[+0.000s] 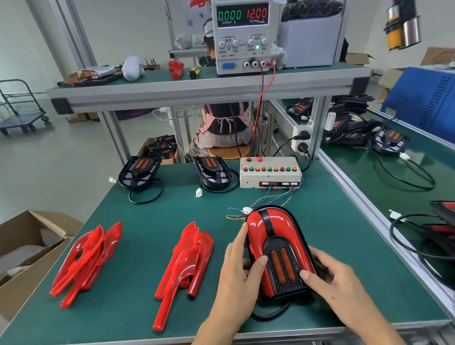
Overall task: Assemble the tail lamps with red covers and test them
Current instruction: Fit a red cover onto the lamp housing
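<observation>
A tail lamp [277, 237] with red covers fitted and two orange reflector strips lies on the green mat at front right. My left hand [235, 272] grips its left edge, thumb on the black centre panel. My right hand [331, 282] grips its right side, thumb on the lower panel. Its white connector [247, 210] joins coloured wires from the test box [270, 172] with coloured buttons. Two piles of loose red covers [87, 259] [185, 261] lie to the left. Two bare black lamp bases [140, 171] [213, 171] sit at the back.
A power supply [242, 32] on the upper shelf reads 0.000 and 12.00. A cardboard box [23, 257] stands at the left. More lamp bases and cables [390, 140] lie on the right bench. A person sits behind the bench.
</observation>
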Motion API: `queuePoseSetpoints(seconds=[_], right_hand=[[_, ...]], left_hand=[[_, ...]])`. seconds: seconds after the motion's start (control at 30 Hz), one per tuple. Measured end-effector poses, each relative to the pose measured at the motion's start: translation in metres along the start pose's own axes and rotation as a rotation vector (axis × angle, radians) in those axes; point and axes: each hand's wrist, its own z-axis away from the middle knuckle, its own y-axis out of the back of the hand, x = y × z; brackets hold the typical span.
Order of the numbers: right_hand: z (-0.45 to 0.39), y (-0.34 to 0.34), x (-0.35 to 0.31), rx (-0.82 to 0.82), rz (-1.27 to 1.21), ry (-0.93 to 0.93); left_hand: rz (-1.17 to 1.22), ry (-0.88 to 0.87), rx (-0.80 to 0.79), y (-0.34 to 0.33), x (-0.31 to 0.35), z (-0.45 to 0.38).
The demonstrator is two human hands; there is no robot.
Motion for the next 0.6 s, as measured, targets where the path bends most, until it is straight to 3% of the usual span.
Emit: queuePoseSetpoints(seconds=[0.3, 0.6], right_hand=[[-0.002, -0.004, -0.002, 0.021, 0.013, 0.013], [-0.001, -0.003, -0.002, 0.019, 0.001, 0.006]], left_hand=[[-0.528, -0.061, 0.184, -0.005, 0.022, 0.001], [-0.513, -0.122, 0.313, -0.013, 0.03, -0.004]])
